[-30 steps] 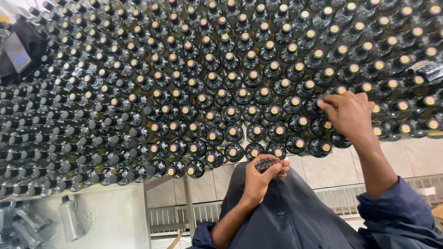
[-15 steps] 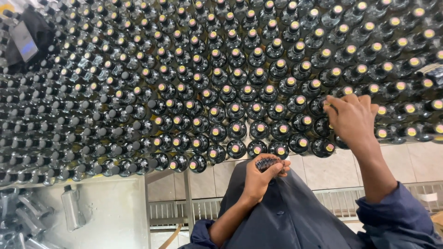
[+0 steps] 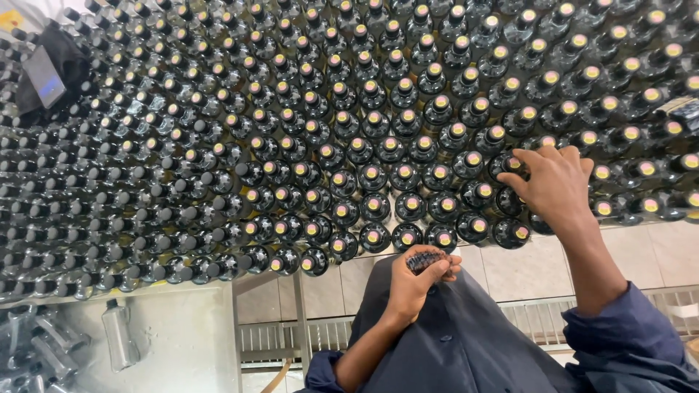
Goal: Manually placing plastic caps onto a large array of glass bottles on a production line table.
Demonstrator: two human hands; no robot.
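1. At the far left edge a dark bag-like thing [image 3: 54, 69] with a pale flat card on it lies among the bottles, near the top corner.
2. Below it, at the bottom left, a pale speckled floor [image 3: 182, 342] shows, with several clear empty bottles [image 3: 120, 335] lying on their sides.
3. A metal table edge with a leg [image 3: 300, 320] runs across the lower left, and a slatted metal rail shows behind it near the floor.
4. The whole upper part of the view is packed with dark glass bottles [image 3: 342, 145] standing upright in tight rows, seen from above; most caps carry a yellowish dot, while those at the left look plain and dark.
5. The left hand [image 3: 419, 280] hovers just below the front row, in front of a dark blue garment; its fingers are curled closed around a small bunch of dark caps [image 3: 424, 260].
6. Pale tiles [image 3: 524, 266] lie between the two arms, under the front row.
7. The right hand [image 3: 557, 182] reaches into the front rows at the right, fingers bent and close together, fingertips pinching the top of one bottle [image 3: 513, 164] there.
8. A blue sleeve [image 3: 626, 342] covers that forearm at the bottom right.
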